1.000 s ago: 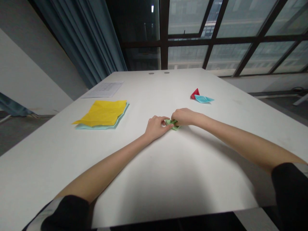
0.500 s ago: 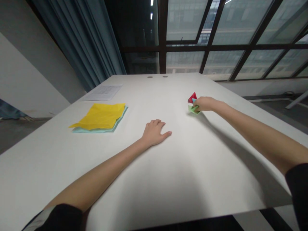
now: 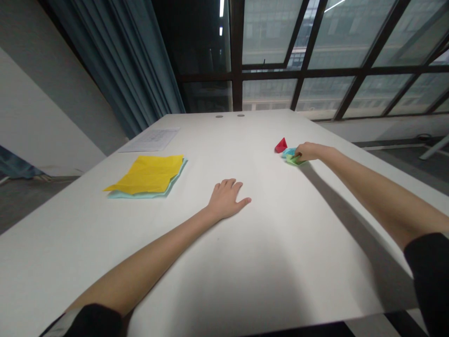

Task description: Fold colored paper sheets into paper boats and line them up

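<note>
My left hand [image 3: 226,199] lies flat on the white table [image 3: 217,271], fingers spread and holding nothing. At the right, my right hand [image 3: 308,151] has its fingers closed on a green folded paper piece [image 3: 295,161], low at the tabletop. Just behind the green one is a light blue folded paper piece [image 3: 288,152], partly hidden by it and the fingers. A red folded paper piece [image 3: 281,145] with a pointed top stands to the left of the blue one. The exact folded shapes are too small to make out.
Yellow sheets [image 3: 150,174] lie over pale blue-green sheets [image 3: 140,195] on the left. Behind them is a printed white page [image 3: 150,140]. A blue curtain [image 3: 129,61] and dark-framed windows [image 3: 270,96] stand beyond the table's far edge.
My right hand has shifted slightly right with the green paper piece, which now sits lower. More of the light blue piece shows. My left hand stays in place on the table.
</note>
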`<state>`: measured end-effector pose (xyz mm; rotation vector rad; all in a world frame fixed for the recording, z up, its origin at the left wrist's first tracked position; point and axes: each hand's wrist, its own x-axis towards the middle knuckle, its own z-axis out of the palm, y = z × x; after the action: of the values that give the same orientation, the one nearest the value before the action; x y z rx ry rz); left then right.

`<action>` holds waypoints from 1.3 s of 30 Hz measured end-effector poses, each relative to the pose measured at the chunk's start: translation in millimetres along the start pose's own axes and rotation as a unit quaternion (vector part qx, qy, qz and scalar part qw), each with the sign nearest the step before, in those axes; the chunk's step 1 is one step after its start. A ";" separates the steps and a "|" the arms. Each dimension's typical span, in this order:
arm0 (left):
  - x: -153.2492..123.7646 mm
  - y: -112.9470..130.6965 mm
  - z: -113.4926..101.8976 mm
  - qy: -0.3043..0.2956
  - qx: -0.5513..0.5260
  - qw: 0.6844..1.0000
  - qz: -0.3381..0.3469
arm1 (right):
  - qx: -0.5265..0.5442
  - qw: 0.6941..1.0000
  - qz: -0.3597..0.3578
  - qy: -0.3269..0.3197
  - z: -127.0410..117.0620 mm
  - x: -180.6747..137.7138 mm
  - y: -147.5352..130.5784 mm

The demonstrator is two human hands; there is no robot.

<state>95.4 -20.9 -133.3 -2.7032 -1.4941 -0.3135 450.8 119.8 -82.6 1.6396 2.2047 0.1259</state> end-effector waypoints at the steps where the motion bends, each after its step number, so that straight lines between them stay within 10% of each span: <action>1: 0.4 -0.1 0.6 -0.001 0.001 1.000 0.000 | 0.000 1.000 -0.004 0.003 -4.7 0.2 2.1; 6: 4.1 -1.7 2.0 -0.001 0.005 1.000 0.003 | 0.035 0.991 -0.006 0.126 -37.9 -11.0 -6.0; 11: 3.3 2.2 -1.6 -0.006 0.006 1.000 0.005 | 0.159 0.950 -0.139 0.229 -35.7 -47.5 -73.2; 17: -4.7 6.9 -4.3 -0.052 -0.001 0.999 -0.002 | 0.198 0.949 -0.200 0.145 11.7 -82.6 -147.3; 27: -12.4 3.1 -19.8 -0.082 -0.024 0.996 0.009 | 0.197 0.951 -0.181 0.153 24.3 -90.9 -163.7; 31: -6.6 -30.9 -54.8 -0.124 -0.019 0.991 0.044 | 0.194 0.952 -0.179 0.157 24.1 -91.4 -166.7; 39: -12.7 -173.4 -114.5 -0.140 0.078 0.960 -0.232 | 0.196 0.951 -0.175 0.160 22.6 -91.9 -167.9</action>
<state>-75.2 46.6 -34.9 -2.3214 -2.1236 0.1830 329.5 -22.2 -130.2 1.4578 2.8850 -0.1698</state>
